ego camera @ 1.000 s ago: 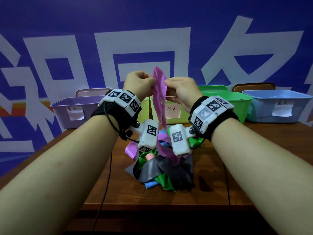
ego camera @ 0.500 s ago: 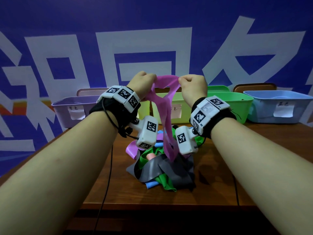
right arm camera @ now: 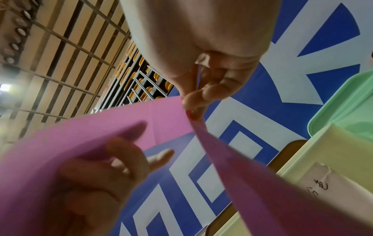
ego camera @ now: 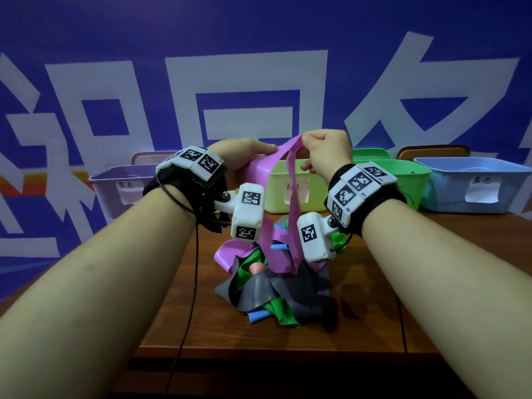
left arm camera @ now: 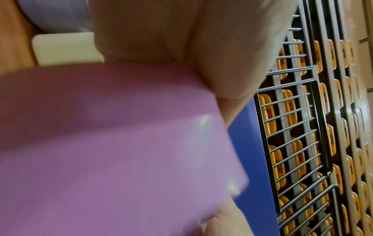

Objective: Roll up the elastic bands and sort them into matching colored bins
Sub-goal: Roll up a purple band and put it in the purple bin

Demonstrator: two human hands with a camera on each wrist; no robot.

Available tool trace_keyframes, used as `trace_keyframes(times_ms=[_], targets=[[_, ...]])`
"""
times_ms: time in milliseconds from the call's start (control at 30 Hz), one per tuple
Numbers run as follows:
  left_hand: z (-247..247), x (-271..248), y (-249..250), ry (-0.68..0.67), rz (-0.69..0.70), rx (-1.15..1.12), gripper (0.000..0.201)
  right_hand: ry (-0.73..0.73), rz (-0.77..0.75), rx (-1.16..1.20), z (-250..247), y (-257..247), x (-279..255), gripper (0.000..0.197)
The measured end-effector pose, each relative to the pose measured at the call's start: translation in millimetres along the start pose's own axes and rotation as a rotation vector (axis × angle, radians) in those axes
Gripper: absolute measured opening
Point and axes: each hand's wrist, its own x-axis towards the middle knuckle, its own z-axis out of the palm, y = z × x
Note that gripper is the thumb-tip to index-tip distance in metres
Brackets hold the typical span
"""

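I hold a pink elastic band (ego camera: 293, 197) up in both hands above the table. My left hand (ego camera: 267, 146) grips its wide, flat left part, and my right hand (ego camera: 305, 142) pinches the top right edge. In the right wrist view the right hand (right arm camera: 193, 108) pinches the pink band (right arm camera: 125, 127), with the left hand's fingers (right arm camera: 125, 153) curled under it. The band (left arm camera: 121, 143) fills most of the left wrist view. Its two strands hang down into a tangled pile of grey, green, blue and pink bands (ego camera: 259, 289).
Bins stand in a row at the back of the wooden table (ego camera: 374, 312): purple bin (ego camera: 109, 185), yellow-green bin with a paper label (ego camera: 279, 203), green bin (ego camera: 408, 174), blue bin (ego camera: 475, 185). A black cable (ego camera: 195, 269) runs off the table's front edge.
My hands have drawn apart from a close pinch. The band has opened from a narrow twisted strip into a wide loop with its left part spread flat.
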Motion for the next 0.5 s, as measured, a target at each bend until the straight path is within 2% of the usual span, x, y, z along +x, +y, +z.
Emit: trace_keyframes(times_ms=[100, 200, 267, 333, 400, 500], targets=[[-3.7, -2.8, 1.2, -0.055, -0.007, -0.001, 0.026, -0.008, -0.020, -0.012, -2.2, 0.2, -1.3, 0.021], [-5.0, 2.2, 2.7, 0.040, 0.150, -0.103, 0.027, -0.042, -0.007, 0.023, -0.1, 3.2, -2.5, 0.020], [-5.9, 6.3, 2.4, 0.053, 0.231, -0.162, 0.028, -0.075, -0.014, 0.031, 2.6, 4.4, -3.1, 0.019], [-6.2, 7.1, 1.6, 0.058, 0.221, -0.175, 0.023, -0.104, -0.014, 0.054, 4.4, 4.1, -4.3, 0.014], [-5.4, 6.8, 0.5, 0.079, 0.191, -0.155, 0.026, -0.128, -0.020, 0.075, 4.3, 3.2, -5.2, 0.012], [-2.0, 9.8, 1.7, 0.091, 0.292, -0.181, 0.023, -0.161, -0.036, 0.111, 1.8, 0.1, -7.9, 0.016]])
